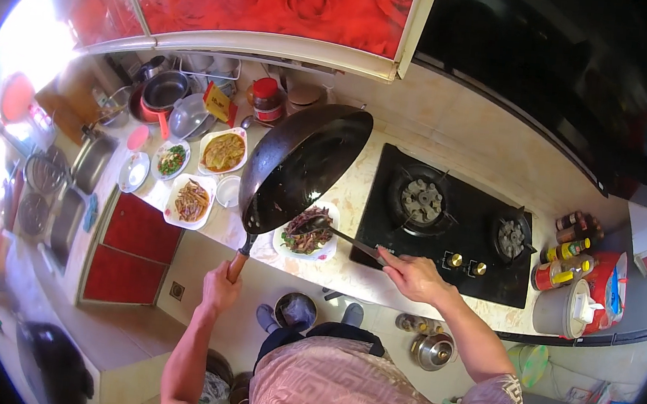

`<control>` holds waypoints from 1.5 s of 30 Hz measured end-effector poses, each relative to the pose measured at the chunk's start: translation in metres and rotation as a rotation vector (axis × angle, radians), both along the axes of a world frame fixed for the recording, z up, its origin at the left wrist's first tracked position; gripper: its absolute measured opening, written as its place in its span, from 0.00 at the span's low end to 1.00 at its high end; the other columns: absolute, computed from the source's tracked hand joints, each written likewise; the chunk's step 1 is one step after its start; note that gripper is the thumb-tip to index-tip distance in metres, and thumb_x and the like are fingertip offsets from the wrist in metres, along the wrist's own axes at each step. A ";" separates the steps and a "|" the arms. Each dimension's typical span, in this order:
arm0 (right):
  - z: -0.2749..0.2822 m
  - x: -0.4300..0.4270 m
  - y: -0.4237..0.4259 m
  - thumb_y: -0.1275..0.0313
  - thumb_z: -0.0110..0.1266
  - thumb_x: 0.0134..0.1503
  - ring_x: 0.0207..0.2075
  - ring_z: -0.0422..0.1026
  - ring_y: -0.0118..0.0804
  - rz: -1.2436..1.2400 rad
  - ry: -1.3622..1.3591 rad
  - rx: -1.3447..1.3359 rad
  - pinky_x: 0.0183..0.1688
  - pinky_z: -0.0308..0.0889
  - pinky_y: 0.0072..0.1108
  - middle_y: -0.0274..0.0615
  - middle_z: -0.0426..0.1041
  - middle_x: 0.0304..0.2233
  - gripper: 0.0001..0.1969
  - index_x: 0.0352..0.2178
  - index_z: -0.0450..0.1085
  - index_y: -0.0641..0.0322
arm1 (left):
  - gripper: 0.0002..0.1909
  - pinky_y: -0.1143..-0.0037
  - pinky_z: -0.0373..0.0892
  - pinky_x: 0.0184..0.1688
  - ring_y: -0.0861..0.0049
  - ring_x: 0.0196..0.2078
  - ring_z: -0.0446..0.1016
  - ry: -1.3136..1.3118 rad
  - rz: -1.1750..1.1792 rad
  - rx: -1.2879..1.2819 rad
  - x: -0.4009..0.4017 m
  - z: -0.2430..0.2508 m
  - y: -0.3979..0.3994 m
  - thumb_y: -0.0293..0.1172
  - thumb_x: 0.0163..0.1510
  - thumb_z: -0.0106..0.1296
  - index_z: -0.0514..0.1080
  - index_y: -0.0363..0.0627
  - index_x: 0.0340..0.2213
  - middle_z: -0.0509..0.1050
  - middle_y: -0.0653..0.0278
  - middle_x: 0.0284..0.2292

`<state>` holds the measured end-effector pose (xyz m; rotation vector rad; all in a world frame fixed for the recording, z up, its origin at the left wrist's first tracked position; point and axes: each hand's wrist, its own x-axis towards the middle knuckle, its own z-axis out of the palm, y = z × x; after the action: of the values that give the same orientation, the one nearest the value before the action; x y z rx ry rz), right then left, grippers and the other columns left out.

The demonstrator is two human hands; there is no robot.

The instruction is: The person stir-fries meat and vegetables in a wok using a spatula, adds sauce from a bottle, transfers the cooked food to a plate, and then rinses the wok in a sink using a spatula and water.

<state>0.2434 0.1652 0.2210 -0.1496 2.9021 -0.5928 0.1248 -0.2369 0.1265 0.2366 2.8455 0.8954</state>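
My left hand [221,287] grips the wooden handle of a black wok [309,165], which is lifted over the counter and tilted, its dark inside showing. In my right hand [416,278] is the handle of a metal ladle [316,225]. The ladle's bowl rests on or just over dark cooked food in a white square dish [327,255], beside the wok's lower rim. An empty small white bowl [229,191] and a square dish of cooked strips [191,202] lie left of the wok. Behind them are a dish of yellowish food [223,153] and a plate with chopped greens [171,160].
A black two-burner gas hob [381,207] lies right of the dish. Bottles [565,250] and a grey lidded container [560,308] stand at the counter's right end. Stacked pans [166,90], a red-lidded jar [267,103] and a sink [93,163] are at left. Red cupboards [284,2] hang above.
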 end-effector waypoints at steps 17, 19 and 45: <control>-0.055 0.039 -0.001 0.65 0.42 0.61 0.13 0.58 0.24 -0.728 -0.378 -1.160 0.15 0.54 0.15 0.32 0.63 0.18 0.19 0.53 0.61 0.55 | 0.08 0.67 0.65 0.28 0.53 0.24 0.69 -0.030 0.109 0.164 0.005 0.015 0.010 0.26 0.42 0.53 0.67 0.36 0.25 0.69 0.46 0.21; -0.050 0.041 -0.006 0.65 0.36 0.63 0.11 0.48 0.19 -0.877 -0.524 -1.497 0.12 0.44 0.12 0.29 0.54 0.16 0.17 0.51 0.60 0.56 | 0.08 0.68 0.65 0.27 0.54 0.23 0.68 -0.047 0.122 0.172 0.007 0.010 0.005 0.26 0.41 0.53 0.67 0.36 0.25 0.69 0.46 0.20; -0.082 -0.026 -0.072 0.61 0.39 0.60 0.27 0.70 0.61 -0.408 0.009 -0.431 0.28 0.63 0.41 0.63 0.70 0.23 0.17 0.31 0.61 0.69 | 0.09 0.78 0.62 0.13 0.79 0.12 0.65 -0.720 0.214 0.883 0.092 0.040 0.031 0.20 0.46 0.53 0.62 0.40 0.25 0.65 0.65 0.14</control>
<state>0.2172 0.0928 0.1387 0.3956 2.7772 -1.2802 0.2171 -0.2056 0.1661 -0.2630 1.7109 1.7840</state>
